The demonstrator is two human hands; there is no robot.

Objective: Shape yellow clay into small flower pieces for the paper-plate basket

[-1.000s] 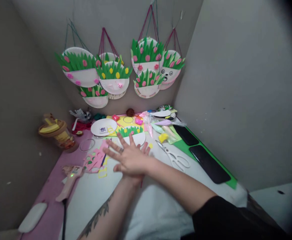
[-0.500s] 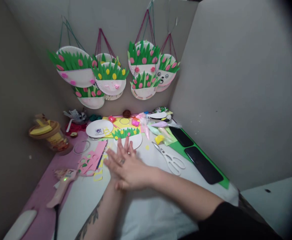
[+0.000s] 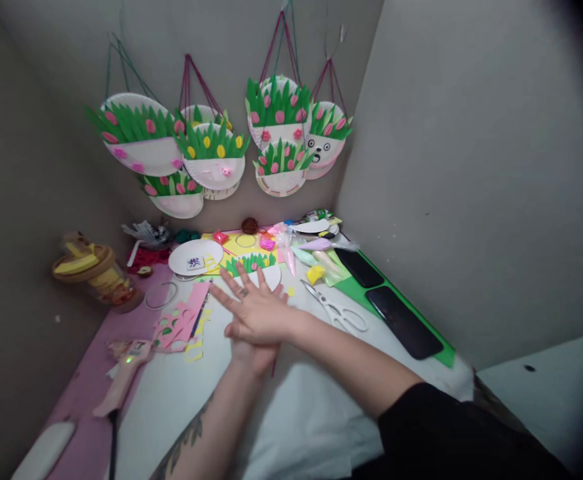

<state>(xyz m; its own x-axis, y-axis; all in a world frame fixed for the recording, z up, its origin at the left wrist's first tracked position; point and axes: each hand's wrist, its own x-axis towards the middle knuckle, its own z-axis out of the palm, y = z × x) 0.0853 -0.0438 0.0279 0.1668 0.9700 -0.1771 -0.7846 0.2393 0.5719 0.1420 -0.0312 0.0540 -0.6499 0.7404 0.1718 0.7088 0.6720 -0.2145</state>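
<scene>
Plate [image 3: 273, 276] with paper grass lies on the table [image 3: 301, 420], just beyond the hands, partly covered by fingers in this view. Right hand [image 3: 258, 313] palm down, fingers spread, laid over left hand [image 3: 256, 355]; palms seem pressed together. Left hand mostly hidden, so can't tell its grip, or whether anything sits between the palms. Possible trouble: a forward push could knock the plate or crease its grass; anything small between the palms could get squashed flat or slip out. Right forearm swinging outward might catch the scissors [image 3: 340, 314] nearby. Grass tips point away from the person, toward the back wall; long axis roughly left to right, curved rim nearer the person.
</scene>
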